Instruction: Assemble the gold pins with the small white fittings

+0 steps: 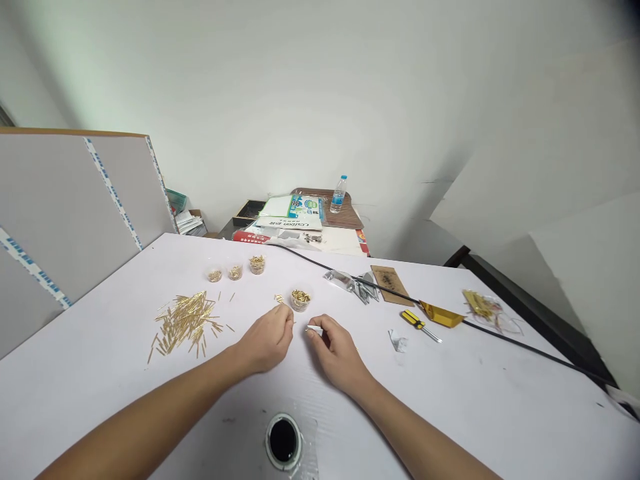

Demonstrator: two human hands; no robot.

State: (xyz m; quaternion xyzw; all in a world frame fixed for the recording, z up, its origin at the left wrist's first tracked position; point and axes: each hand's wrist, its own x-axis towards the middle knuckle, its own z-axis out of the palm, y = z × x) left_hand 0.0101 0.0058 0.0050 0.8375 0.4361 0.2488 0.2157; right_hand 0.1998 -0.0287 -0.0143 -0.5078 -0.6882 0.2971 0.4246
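Note:
My left hand [270, 339] is closed, its fingertips pressed together near the middle of the table. A tiny pale tip shows beside those fingers, too small to name. Facing it across a narrow gap, my right hand [334, 350] pinches a small white stick [315, 327] between thumb and forefinger. Just beyond both hands stands a clear cup of small brass-coloured parts [301, 299], with a few loose gold pieces [279, 299] to its left. A heap of thin gold pins [185, 321] lies left of my left hand.
Three smaller cups of gold parts [257, 265] stand farther back. A jar of black liquid [283, 440] sits between my forearms. To the right lie a yellow screwdriver [420, 325], crumpled paper [398, 341], a brown card [393, 285] and a gold tray [442, 315]; a black cable [525, 345] crosses there.

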